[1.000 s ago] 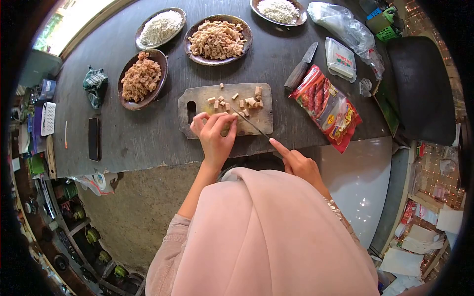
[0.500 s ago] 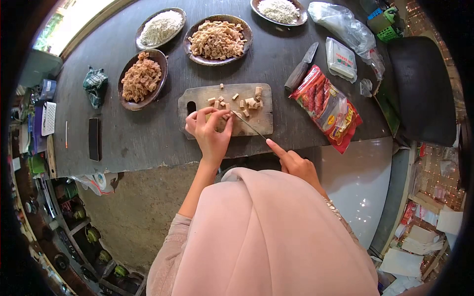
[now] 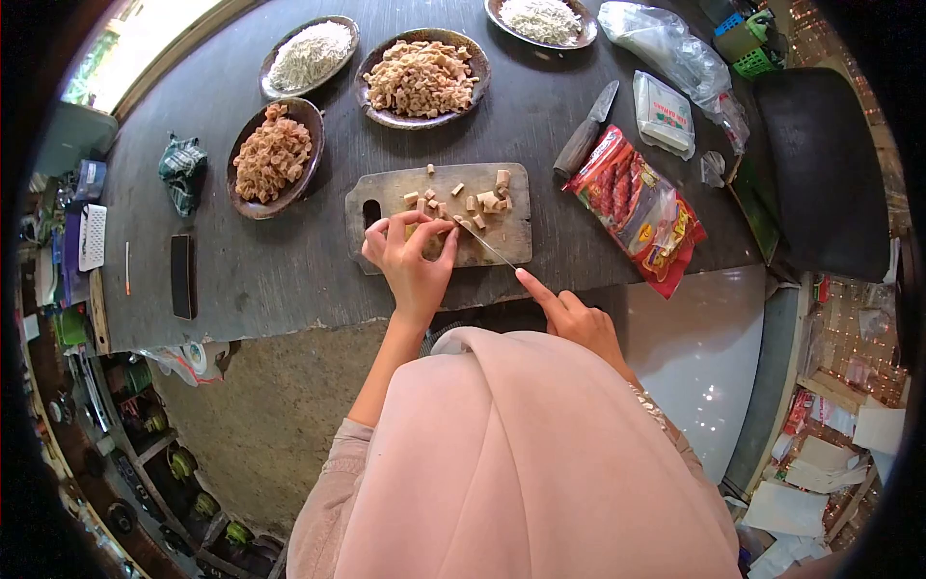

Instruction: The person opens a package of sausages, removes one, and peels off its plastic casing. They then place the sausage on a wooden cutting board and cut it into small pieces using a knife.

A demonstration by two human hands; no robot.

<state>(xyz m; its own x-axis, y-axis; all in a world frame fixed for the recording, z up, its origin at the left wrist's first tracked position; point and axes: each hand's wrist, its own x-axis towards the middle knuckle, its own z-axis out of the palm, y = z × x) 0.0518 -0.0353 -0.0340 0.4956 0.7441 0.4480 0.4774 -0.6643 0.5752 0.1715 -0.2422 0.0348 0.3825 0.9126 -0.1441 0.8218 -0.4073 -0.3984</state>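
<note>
A wooden cutting board [image 3: 386,193] lies at the table's front edge with several short pieces of cut sausage [image 3: 489,202] scattered over it. Above the board's lower middle, my left hand [image 3: 413,259] has thumb and index finger pinched around a small sausage piece, mostly hidden by the fingers. A thin knife blade [image 3: 490,250] slants across the board, its tip close to those fingertips. The knife's handle is in my right hand [image 3: 579,323], index finger stretched along it; the handle itself is largely covered.
Plates of chopped sausage [image 3: 424,79], curly brown pieces [image 3: 275,154] and white bits [image 3: 313,56] stand behind the board. A second knife [image 3: 585,133], red sausage packet [image 3: 637,207] and white pack [image 3: 664,113] lie right. A cloth [image 3: 181,172] and black phone-like object [image 3: 182,277] lie left.
The left fingertips sit slightly lower and closer together by the knife tip. The knife has shifted only a little, and the board's pieces look nearly the same.
</note>
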